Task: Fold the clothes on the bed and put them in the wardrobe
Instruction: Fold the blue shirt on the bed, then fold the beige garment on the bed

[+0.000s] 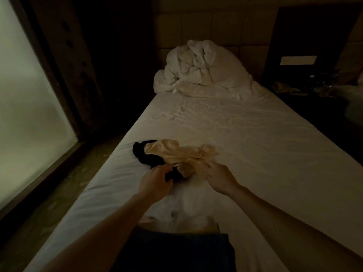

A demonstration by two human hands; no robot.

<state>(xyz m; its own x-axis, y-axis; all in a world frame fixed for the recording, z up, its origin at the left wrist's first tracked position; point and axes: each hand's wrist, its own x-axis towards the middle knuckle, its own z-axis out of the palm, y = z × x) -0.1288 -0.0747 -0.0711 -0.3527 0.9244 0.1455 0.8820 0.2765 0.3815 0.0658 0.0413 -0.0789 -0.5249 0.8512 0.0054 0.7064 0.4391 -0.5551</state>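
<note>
bed (245, 134) white sheet, dim rm; l hand (155, 181) grips black garment (145, 156); r hand (220, 177) pinches cream garment (176, 154)

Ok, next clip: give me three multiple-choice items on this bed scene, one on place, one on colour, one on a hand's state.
1. Where is the duvet?
A. heaped at the headboard
B. on the floor
C. under the hands

2. What colours are the two garments?
A. red and blue
B. black and cream
C. both white

3. What is the right hand doing?
A. lying flat on the sheet
B. hanging off the bed
C. pinching the cream garment

Key: 1 A, it is piled at the far end; 2 B, both lie together; 3 C, its fingers close on the cloth's edge.
</note>
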